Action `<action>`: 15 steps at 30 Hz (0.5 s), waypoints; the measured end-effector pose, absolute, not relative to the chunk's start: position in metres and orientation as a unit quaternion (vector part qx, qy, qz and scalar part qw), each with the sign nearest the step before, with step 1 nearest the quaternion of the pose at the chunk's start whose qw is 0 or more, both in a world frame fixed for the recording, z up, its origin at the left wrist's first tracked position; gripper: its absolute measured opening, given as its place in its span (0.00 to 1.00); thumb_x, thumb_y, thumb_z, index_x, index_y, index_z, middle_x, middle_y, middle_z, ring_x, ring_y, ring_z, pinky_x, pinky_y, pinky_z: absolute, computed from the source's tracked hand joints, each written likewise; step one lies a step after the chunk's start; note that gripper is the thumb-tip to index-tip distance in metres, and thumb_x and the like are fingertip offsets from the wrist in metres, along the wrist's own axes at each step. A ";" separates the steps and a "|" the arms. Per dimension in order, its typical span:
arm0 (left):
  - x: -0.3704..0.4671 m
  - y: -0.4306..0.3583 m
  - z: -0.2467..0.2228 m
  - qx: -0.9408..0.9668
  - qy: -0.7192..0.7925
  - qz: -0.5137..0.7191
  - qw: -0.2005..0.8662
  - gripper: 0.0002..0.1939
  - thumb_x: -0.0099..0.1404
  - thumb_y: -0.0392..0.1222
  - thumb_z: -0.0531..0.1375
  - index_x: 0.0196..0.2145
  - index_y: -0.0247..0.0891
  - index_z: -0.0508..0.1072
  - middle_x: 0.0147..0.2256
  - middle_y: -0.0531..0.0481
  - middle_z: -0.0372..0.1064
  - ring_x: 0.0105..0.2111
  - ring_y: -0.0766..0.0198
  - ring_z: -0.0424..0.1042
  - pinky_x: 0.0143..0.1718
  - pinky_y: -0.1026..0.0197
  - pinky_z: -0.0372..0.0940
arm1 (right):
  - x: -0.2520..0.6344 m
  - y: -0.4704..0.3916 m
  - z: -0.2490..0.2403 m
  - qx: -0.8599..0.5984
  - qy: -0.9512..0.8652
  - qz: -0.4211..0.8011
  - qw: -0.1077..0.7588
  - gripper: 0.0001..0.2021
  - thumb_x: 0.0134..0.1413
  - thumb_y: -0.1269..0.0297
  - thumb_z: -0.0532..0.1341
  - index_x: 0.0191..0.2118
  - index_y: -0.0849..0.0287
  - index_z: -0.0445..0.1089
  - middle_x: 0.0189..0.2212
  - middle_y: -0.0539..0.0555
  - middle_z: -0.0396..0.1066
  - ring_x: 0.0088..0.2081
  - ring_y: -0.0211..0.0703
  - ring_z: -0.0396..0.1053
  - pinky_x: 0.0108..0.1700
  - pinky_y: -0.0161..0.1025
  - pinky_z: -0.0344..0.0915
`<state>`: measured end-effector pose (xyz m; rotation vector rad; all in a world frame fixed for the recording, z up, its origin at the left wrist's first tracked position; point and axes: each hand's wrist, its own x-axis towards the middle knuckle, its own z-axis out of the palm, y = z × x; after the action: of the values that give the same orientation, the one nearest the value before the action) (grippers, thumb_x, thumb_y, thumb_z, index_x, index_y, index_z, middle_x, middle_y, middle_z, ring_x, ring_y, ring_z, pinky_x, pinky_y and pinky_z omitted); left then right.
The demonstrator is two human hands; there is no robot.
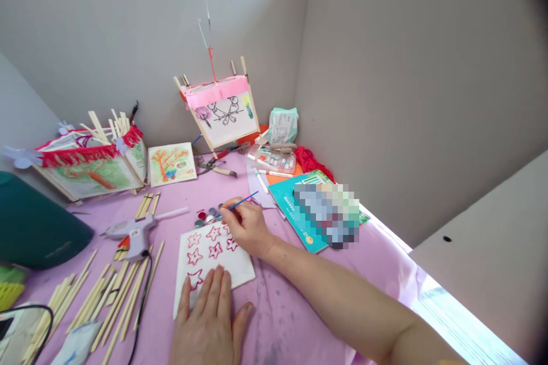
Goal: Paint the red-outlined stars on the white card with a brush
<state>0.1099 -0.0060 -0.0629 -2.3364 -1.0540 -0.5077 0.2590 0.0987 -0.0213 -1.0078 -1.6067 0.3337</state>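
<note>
Nearest: left hand, palm down, fingers straight and slightly apart, gripping nothing. Its fingers rest on the near part of the white sheet, covering some of it. Sheet lies flat on the purple-covered worktop, near middle.

Right hand is over the sheet's far right part, fingers closed in a pinch on a slim blue brush. Brush slants, tip end toward the paint pots just beyond the sheet's far edge. Can't tell if tip touches paint.

Red star outlines sit in rows on the sheet; near row partly under the left hand.

Step in hand, my read: loading the brush between strokes. Next move calls for a steady pinch, sheet pinned flat, and fingers off any wet line.

Around: glue gun and wooden sticks left, book right.
</note>
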 end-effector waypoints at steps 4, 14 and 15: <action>0.104 -0.005 -0.072 -0.872 -0.385 -0.164 0.255 0.27 0.64 0.56 0.49 0.47 0.31 0.72 0.50 0.35 0.68 0.49 0.46 0.69 0.59 0.35 0.40 | 0.259 0.099 -0.022 -0.425 -0.687 0.135 0.574 0.09 0.60 0.62 0.54 0.34 0.57 0.69 0.29 0.52 0.75 0.29 0.37 0.72 0.36 0.33 0.67; 0.085 0.002 -0.097 -0.894 -0.362 -0.128 0.230 0.24 0.62 0.52 0.50 0.52 0.38 0.69 0.55 0.38 0.63 0.51 0.48 0.68 0.59 0.33 0.35 | 0.260 0.099 -0.023 -0.431 -0.711 0.125 0.541 0.08 0.61 0.63 0.53 0.37 0.58 0.68 0.32 0.54 0.76 0.33 0.38 0.74 0.38 0.34 0.68; 0.086 0.002 -0.098 -0.892 -0.366 -0.134 0.227 0.25 0.62 0.52 0.50 0.52 0.37 0.68 0.55 0.38 0.63 0.51 0.48 0.68 0.60 0.33 0.35 | 0.259 0.099 -0.023 -0.433 -0.711 0.123 0.540 0.09 0.61 0.63 0.53 0.37 0.59 0.68 0.32 0.54 0.76 0.33 0.38 0.74 0.39 0.34 0.67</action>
<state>0.0859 0.0022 -0.0981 -2.4594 -1.0099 -0.3682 0.2594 0.0986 -0.0235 -1.0292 -1.6897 0.2932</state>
